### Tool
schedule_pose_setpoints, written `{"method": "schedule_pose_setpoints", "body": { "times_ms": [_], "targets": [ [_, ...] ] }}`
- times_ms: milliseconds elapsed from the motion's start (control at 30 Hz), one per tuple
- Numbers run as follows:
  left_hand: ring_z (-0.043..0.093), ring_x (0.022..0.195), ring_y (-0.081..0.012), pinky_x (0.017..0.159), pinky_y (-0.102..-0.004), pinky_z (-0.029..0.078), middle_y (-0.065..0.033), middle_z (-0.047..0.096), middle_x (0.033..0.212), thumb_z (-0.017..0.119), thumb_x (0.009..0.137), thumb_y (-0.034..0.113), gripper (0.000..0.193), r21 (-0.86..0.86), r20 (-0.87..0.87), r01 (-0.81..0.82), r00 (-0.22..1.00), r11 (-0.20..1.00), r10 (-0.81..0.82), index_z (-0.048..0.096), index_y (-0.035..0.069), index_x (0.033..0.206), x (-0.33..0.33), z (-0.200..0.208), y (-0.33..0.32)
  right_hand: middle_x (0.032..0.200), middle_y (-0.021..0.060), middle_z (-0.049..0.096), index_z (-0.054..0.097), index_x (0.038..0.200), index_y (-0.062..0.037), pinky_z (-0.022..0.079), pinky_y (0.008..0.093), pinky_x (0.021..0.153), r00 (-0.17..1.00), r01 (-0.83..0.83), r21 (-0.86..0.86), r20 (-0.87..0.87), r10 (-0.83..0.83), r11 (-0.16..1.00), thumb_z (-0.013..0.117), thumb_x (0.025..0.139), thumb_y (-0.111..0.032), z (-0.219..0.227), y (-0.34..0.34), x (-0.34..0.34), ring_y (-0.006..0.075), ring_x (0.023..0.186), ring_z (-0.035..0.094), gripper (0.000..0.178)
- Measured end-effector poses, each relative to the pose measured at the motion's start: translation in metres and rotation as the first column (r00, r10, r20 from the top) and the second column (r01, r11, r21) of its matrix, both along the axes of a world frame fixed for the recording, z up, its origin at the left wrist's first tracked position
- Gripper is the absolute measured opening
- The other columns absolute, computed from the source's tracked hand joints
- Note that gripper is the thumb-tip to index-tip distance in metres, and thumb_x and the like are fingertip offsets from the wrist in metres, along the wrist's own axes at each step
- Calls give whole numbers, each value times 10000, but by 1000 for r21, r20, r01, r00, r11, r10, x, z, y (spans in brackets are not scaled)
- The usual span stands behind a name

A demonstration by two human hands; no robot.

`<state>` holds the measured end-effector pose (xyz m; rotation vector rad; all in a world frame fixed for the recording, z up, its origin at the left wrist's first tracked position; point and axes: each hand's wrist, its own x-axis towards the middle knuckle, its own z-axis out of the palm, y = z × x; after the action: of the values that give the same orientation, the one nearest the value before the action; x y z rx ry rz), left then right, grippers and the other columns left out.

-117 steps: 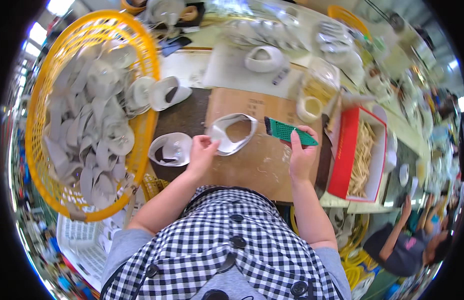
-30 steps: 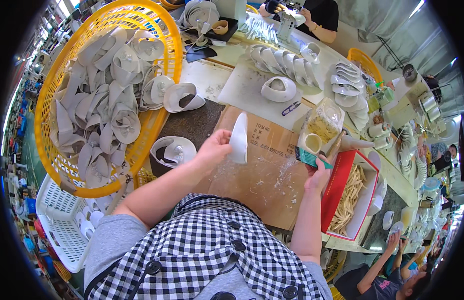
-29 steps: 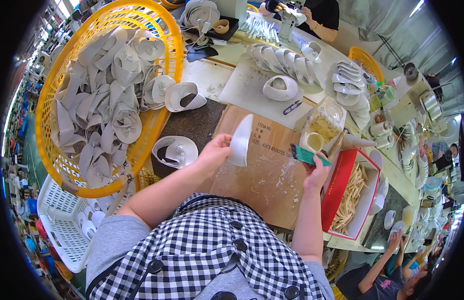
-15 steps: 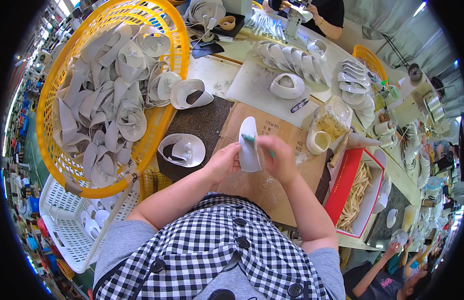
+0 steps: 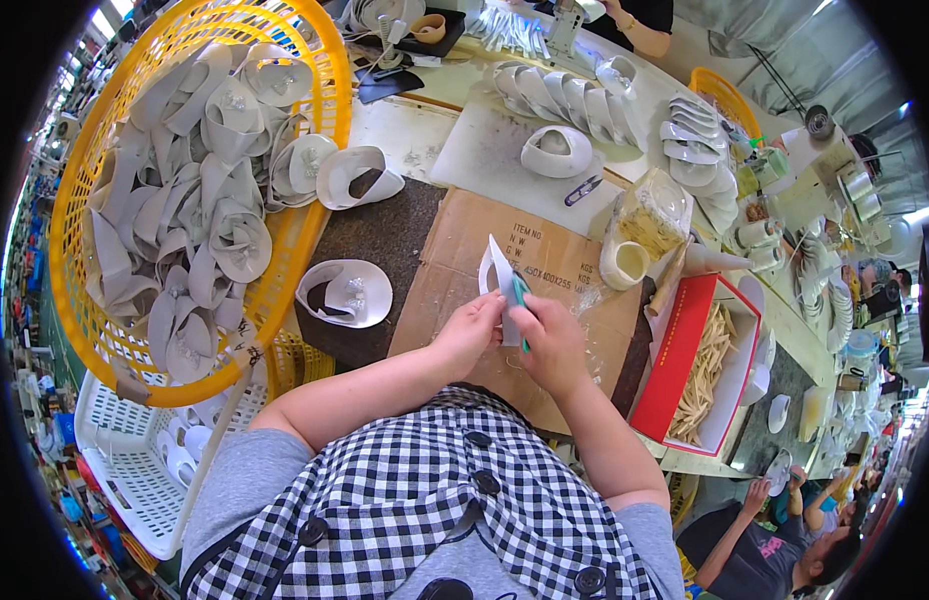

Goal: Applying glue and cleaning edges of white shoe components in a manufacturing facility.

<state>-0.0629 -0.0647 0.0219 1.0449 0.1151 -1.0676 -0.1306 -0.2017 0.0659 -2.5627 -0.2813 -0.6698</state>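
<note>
Over a flat sheet of brown cardboard (image 5: 454, 225), my left hand (image 5: 468, 332) pinches a curved white shoe upper (image 5: 500, 262) by its lower side. The upper stands on edge, its pointed end away from me. My right hand (image 5: 552, 345) is closed round a slim green hand tool (image 5: 520, 290), held against the upper's right side; its working tip is too small to make out. Left of the cardboard, a looped white upper with clear beads (image 5: 369, 295) lies on a dark mat (image 5: 329, 345). Another looped upper (image 5: 376, 185) rests beyond it.
A yellow basket (image 5: 334, 90) heaped with white uppers stands at left, above a white crate (image 5: 104, 440). At right are a red-sided box (image 5: 674, 350) of tan strips, a tape roll (image 5: 624, 263) and dark snips (image 5: 582, 191). Rows of uppers (image 5: 574, 98) line the back.
My hands have turned the upper more edge-on, and the green tool now lies along its right side. The whole view has shifted slightly, so the table things appear further left.
</note>
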Motion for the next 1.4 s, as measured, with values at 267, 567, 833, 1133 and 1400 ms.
{"method": "schedule_pose_setpoints", "body": {
  "times_ms": [267, 567, 833, 1133, 1400],
  "targets": [
    [589, 924, -155, 783, -284, 468, -49, 586, 1080, 375, 970, 278, 381, -17, -19, -16, 1000, 1000, 16, 421, 87, 1297, -4, 4, -1, 993, 113, 542, 523, 1038, -109, 478, 371, 674, 985, 142, 39, -108, -137, 989, 626, 601, -19, -3, 6, -34, 296, 845, 566, 458],
    [540, 1105, -241, 946, -385, 422, -107, 549, 1204, 285, 981, 295, 390, -216, -202, -138, 975, 967, 94, 408, 63, 1269, 17, 27, 9, 1010, 126, 558, 537, 1032, -112, 490, 379, 704, 999, 23, 41, 37, -25, 999, 636, 630, -50, -12, 10, -51, 316, 865, 576, 419],
    [543, 1110, -252, 931, -399, 464, -105, 554, 1198, 284, 981, 254, 355, -261, -384, -343, 895, 903, 229, 418, 57, 1244, 23, 36, 21, 932, 89, 555, 483, 1010, -90, 454, 255, 724, 952, 67, 824, 115, -282, 562, 544, 856, 43, -6, 20, -44, 164, 801, 570, 212],
    [574, 1059, -231, 909, -360, 475, -104, 567, 1169, 315, 949, 280, 359, -205, -475, -332, 856, 921, 202, 470, 66, 1192, 21, -7, 72, 938, 12, 487, 473, 1035, -76, 396, 205, 740, 965, 197, 976, -177, -193, 88, 564, 894, -85, -53, 20, -28, 77, 830, 476, 168],
    [608, 996, -257, 895, -382, 479, -135, 637, 999, 372, 928, 276, 382, 9, -343, -96, 935, 995, 93, 484, 39, 1206, 19, -20, 98, 1002, 63, 518, 472, 1081, -49, 463, 257, 753, 823, 464, 767, -188, -535, 444, 544, 902, -92, -34, -71, -7, 143, 855, 539, 199]
  ]
}}
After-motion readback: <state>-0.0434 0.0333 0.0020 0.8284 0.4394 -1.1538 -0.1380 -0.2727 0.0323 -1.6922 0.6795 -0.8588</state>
